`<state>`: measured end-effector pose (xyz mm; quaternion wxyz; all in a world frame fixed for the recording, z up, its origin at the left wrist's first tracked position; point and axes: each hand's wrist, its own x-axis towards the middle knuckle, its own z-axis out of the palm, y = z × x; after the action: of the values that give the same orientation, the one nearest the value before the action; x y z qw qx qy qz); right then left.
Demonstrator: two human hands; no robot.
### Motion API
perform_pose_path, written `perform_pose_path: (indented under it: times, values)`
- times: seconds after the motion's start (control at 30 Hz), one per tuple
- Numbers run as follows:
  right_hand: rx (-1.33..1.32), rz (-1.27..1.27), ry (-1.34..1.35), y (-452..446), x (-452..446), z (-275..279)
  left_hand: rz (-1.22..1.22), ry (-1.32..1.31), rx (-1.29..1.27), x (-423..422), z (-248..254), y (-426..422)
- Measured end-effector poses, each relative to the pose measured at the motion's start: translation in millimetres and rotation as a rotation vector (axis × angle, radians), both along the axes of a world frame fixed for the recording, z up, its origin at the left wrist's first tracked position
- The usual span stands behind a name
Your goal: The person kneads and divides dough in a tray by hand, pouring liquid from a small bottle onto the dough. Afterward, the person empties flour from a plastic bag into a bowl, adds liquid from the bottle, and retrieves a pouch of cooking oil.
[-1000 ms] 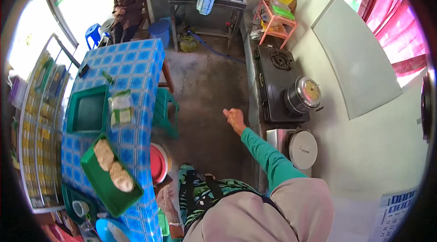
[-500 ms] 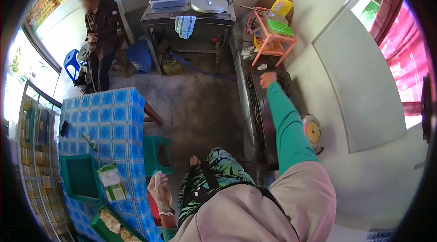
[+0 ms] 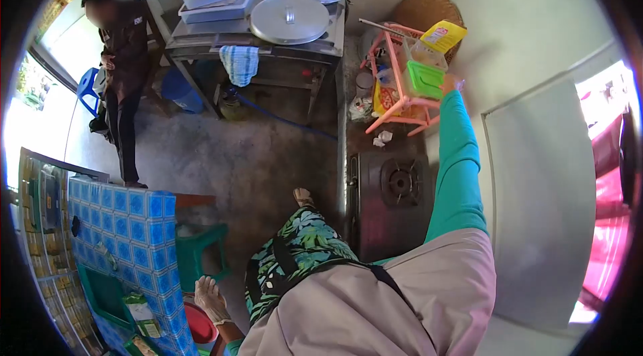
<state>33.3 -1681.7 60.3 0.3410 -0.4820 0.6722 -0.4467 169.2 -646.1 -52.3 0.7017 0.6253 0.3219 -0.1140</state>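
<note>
At the end of a stretched green sleeve, my right hand is at the right side of a green-lidded plastic box. That box lies on the top shelf of a pink rack. The fingers are too small and blurred to show whether they grip the box. Low on the left, my left hand seems to wear a thin clear plastic glove. Its fingers are loosely extended and nothing shows in them. Below it is a red round stool or tub, beside the blue checked table.
A gas stove lies below the rack. Ahead, a metal table bears large lidded pots and white trays. A green stool stands by the checked table. Another person stands at far left.
I have stepped forward. My right hand has moved from above the stove to the green-lidded box on the rack. My left hand stays low, passing along the table's side.
</note>
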Motion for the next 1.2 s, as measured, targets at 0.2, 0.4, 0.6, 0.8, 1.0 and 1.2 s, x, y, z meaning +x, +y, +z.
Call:
perform_pose_path:
  times: [0.2, 0.4, 0.6, 0.8, 1.0, 1.2]
  values:
    - [-0.163, 0.111, 1.002, -141.2, -9.4, -50.1, -0.115, 0.059, 0.016, 16.1, 62.1, -125.9]
    - [-0.062, 0.228, 0.886, -168.3, 1.1, -51.1, -0.103, 0.067, 0.121, 29.8, 85.6, -176.3]
    - [-0.114, 0.421, 0.599, -243.7, -29.1, -111.3, -0.107, 0.141, 0.108, 28.7, 81.8, -194.8]
    - [0.217, 0.396, -0.243, -183.7, -11.5, -50.6, -0.162, 0.085, 0.128, 39.3, 90.1, -213.3]
    - [-0.816, 1.022, 1.192, -183.2, -30.7, -22.6, -0.186, 0.055, 0.059, 41.2, 76.8, -211.9]
    - [-0.622, 0.890, 1.325, -208.6, -54.2, 14.6, -0.140, 0.037, -0.140, 27.3, 56.4, -184.0]
